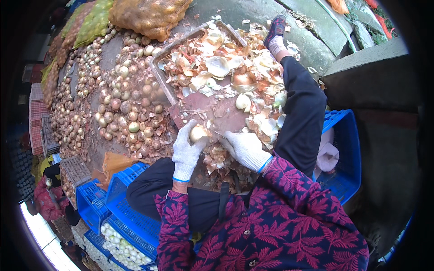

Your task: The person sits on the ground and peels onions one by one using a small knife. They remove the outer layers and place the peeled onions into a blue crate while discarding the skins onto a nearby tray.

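Note:
My left hand [189,150], in a white knit glove with a blue hem, grips an onion [197,133] between thumb and fingers. Just right of it my right hand [244,148], gloved alike, has its fingers curled around what seems to be a small knife [218,134]; its handle is hidden in the glove. Both hands are above the near edge of a reddish board [222,115]. Behind them, a wooden-edged tray [162,76] holds a heap of papery onion skins [217,66] and a few onions. More skins [217,157] lie below, between my legs.
Loose unpeeled onions [130,111] cover the floor at left, with full mesh sacks [149,15] behind. Blue plastic crates [127,203] stand lower left, one with peeled onions [122,244]; another blue crate [351,162] stands right. A co-worker [51,200] sits far left. My outstretched leg [301,111] borders the skins.

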Demonstrator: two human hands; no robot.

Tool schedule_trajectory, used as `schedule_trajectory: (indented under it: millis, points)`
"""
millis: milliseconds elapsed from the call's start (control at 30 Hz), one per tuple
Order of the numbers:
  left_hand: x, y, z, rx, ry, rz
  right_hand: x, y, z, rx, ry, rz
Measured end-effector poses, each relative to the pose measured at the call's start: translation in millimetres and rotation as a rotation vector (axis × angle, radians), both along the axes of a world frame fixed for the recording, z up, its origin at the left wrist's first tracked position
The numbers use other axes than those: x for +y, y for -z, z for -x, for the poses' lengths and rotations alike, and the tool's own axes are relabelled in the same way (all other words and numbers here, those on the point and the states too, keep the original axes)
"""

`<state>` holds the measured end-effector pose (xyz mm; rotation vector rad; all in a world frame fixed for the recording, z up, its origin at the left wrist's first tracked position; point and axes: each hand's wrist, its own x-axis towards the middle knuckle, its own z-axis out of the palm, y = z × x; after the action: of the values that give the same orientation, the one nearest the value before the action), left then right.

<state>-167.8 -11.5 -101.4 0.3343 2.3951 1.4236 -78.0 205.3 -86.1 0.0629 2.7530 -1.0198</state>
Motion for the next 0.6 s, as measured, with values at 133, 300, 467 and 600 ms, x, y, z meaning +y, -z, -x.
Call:
schedule_trajectory:
  millis: [133, 300, 467, 600]
  points:
    - [3.0, -4.2, 2.7, -0.054, -0.017, -0.027, -2.0, 0.4, 1.7, 0.024, 0.012, -0.009]
    - [4.5, -8.3, 5.1, -0.048, -0.026, 0.001, -4.0, -3.0, 3.5, 0.060, 0.018, -0.054]
    - [4.4, -9.5, 6.7, -0.067, -0.015, 0.000, -4.2, -0.2, 6.5, 0.080, -0.015, -0.046]
    - [5.4, -18.7, 10.0, -0.080, 0.026, 0.038, -7.0, 3.9, 8.4, 0.037, -0.033, -0.086]
